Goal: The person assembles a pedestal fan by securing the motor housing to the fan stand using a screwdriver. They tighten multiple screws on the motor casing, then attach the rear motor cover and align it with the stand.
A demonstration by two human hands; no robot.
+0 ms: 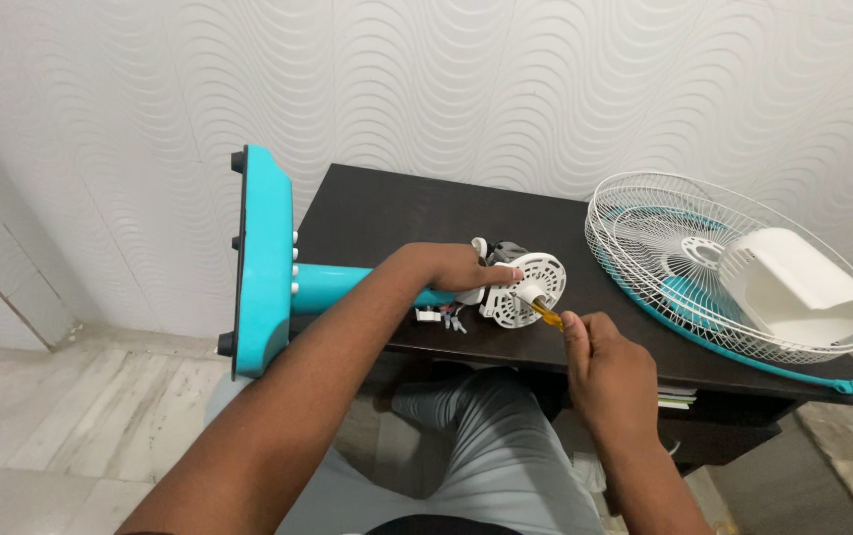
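The fan lay on its side across the dark desk, its turquoise base hanging off the left edge and the turquoise stem running in toward the middle. The left hand was closed around the top of that stem, fingers wrapped just behind the white motor housing and pinning it down. The right hand was shut in a fist round a yellow-handled screwdriver, whose tip sat against the centre of the housing face. Loose wire ends lay just beside the housing on the desk.

To my eye the work needed the driver kept straight in line with the screw, pressed firmly in so it would not skip out, while the left hand stopped the motor from rolling. The wires looked close enough to snag. Well apart on the right sat the wire guard, with a white motor cover resting on it.
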